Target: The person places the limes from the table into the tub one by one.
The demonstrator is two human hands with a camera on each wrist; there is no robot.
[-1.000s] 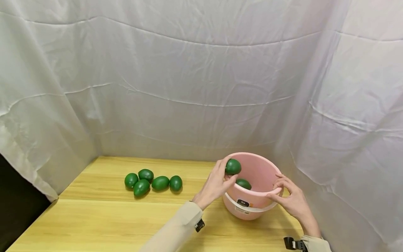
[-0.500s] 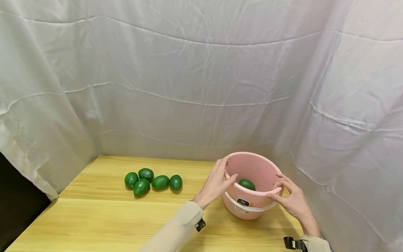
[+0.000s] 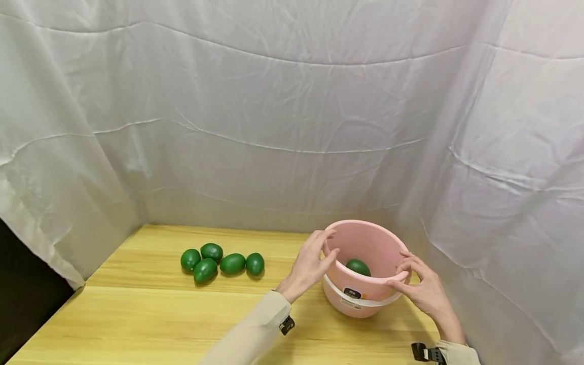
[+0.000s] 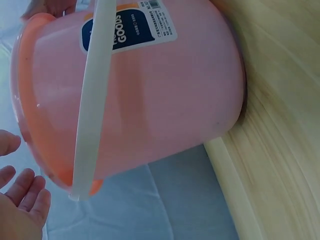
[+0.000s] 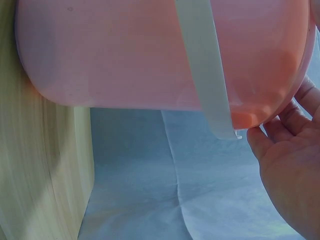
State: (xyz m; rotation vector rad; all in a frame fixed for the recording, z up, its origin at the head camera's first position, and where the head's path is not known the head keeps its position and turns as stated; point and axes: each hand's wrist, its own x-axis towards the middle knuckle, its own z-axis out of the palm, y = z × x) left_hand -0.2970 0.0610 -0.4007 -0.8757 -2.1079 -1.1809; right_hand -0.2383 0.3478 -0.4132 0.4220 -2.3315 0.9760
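Observation:
A pink bucket (image 3: 360, 299) with a white handle (image 4: 92, 100) stands on the table, tilted in the wrist views. Inside it shows one glossy dark green avocado (image 3: 358, 266), the rest of the bottom being hidden by the front wall. My right hand (image 3: 424, 289) grips the bucket's right rim, fingers over the edge and thumb at the front. At the left rim, my left hand (image 3: 310, 263) is spread with nothing between thumb and fingers; in the left wrist view its fingers (image 4: 32, 192) are parted beside the rim.
Several more avocados (image 3: 205, 271) lie in a loose cluster on the wooden table (image 3: 150, 314), left of the bucket. Pale curtains (image 3: 274, 126) hang behind and along both sides. A dark area (image 3: 27, 289) shows past the table's left edge.
The avocado that my left hand held over the rim has been let go inside the bucket. That hand has since drawn slightly left. My right hand stays on the rim.

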